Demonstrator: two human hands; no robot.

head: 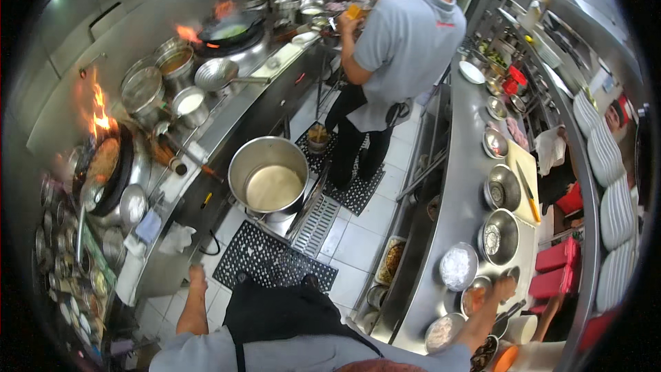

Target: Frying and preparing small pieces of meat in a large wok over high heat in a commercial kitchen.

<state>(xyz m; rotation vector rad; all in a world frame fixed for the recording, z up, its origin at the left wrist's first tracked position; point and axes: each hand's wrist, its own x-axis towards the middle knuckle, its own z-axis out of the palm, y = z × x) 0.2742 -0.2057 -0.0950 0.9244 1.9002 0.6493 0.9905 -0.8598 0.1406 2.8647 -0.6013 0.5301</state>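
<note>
My left hand (198, 277) hangs beside the front of the cooking range, loosely curled with nothing seen in it. My right hand (505, 288) is stretched over the steel counter at the right, slightly blurred. It closes on the edge of a small steel bowl (511, 275), which looks tilted. Beneath my right forearm stand a bowl of orange-red food (474, 297) and a bowl of pale shredded food (441, 333). A bowl of white powdery or granular stuff (458, 267) is just beyond. Close to my right wrist lies a black-handled utensil (510, 311).
A large stockpot (267, 173) of pale liquid stands ahead on the floor side. Flames rise at a wok (106, 170) on the left. A co-worker (408, 46) stands in the aisle. A knife (528, 191) lies on a cutting board (516, 157). Stacked plates (617, 212) line the shelf.
</note>
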